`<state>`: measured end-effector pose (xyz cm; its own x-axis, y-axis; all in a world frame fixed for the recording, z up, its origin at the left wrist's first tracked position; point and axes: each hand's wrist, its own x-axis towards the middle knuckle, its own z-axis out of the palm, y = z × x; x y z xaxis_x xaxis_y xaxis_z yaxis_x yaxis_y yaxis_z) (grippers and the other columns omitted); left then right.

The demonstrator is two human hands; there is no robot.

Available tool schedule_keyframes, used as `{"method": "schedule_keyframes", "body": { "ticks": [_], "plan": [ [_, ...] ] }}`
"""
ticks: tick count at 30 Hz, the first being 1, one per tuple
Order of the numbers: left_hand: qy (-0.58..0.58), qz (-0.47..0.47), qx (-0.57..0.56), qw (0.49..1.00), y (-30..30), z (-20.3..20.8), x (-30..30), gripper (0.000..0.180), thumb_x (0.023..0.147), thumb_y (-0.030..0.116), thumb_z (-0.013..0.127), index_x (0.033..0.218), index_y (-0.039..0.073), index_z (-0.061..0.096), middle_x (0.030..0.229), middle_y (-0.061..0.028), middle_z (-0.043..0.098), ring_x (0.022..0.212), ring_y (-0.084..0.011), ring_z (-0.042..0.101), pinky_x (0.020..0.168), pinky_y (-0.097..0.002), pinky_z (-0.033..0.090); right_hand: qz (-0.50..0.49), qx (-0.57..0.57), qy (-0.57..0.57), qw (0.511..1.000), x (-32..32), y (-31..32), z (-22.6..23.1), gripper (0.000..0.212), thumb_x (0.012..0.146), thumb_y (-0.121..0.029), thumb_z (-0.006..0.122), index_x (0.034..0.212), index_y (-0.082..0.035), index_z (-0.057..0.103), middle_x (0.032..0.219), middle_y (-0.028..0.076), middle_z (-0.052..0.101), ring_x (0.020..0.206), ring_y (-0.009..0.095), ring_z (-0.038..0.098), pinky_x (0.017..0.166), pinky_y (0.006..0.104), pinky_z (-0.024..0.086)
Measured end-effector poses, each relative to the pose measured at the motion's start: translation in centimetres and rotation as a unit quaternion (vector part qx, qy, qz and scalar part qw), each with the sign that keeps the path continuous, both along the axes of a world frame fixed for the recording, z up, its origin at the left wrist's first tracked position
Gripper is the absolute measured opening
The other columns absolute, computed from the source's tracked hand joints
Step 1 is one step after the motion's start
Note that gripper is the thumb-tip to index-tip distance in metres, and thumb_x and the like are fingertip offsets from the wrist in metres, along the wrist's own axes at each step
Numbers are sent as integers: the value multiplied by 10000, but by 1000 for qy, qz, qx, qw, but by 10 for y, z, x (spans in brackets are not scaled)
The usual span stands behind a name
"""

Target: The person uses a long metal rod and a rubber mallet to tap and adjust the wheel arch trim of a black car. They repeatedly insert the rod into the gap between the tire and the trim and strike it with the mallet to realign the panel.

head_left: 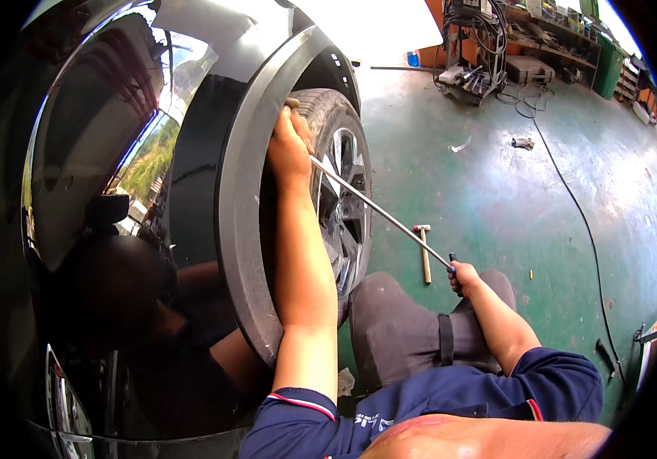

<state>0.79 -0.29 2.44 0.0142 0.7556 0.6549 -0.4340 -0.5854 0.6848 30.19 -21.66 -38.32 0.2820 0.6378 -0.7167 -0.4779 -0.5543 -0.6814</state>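
Note:
A long, bare-metal pry bar (382,210) slants from the wheel arch down to my right side. My right hand (463,280) is closed around its dark handle, above my bent knee. Up inside the gap between the black car's fender trim (238,183) and the tyre (321,103), my left hand (291,149) has its fingers curled at the bar's far end. The bar's tip is hidden behind that hand. Beside the bar is the silver and black wheel rim (343,172). My left forearm runs along the arch.
A wooden-handled hammer (425,256) lies on the green floor beyond my knees. A black cable (565,180) snakes down the right side. Farther back stand a loaded tool cart (470,69), a hard case (529,69) and a green bin (610,67). A crumpled rag (523,143) lies mid-floor.

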Motion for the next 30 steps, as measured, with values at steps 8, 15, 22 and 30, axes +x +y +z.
{"method": "schedule_keyframes", "body": {
  "ticks": [8, 15, 22, 30],
  "plan": [
    [2, -8, -11, 1000, -2, -1, 4, 228, 981, 174, 412, 922, 41, 588, 498, 10, 317, 382, -117, 295, 402, -283, 310, 17, -50, -53, 997, 54, -14, 52, 306, 989, -319, 513, 735, -147, 526, 627, -16, 511, 478, 106, 422, 436, 281, 351],
    [-2, -22, -25, 999, 6, -5, 4, 248, 983, 200, 410, 914, 47, 594, 497, 11, 319, 390, -122, 321, 419, -286, 323, 4, -51, -60, 997, 48, -17, 56, 287, 981, -308, 524, 756, -131, 547, 630, -14, 515, 484, 106, 432, 442, 282, 358],
    [-5, -17, -24, 1000, -2, -3, 4, 256, 981, 221, 419, 909, 45, 590, 497, 11, 319, 390, -121, 318, 444, -289, 334, 10, -45, -88, 995, 49, -15, 44, 285, 967, -317, 542, 755, -127, 554, 623, -11, 513, 472, 112, 427, 431, 300, 342],
    [-2, 5, -8, 1000, 7, -9, 0, 239, 979, 195, 415, 916, 43, 588, 503, 11, 314, 390, -121, 301, 422, -286, 317, -19, -12, -37, 999, 11, -2, 4, 277, 961, -318, 554, 761, -126, 544, 631, 13, 520, 456, 128, 420, 429, 308, 335]
  ]
}}
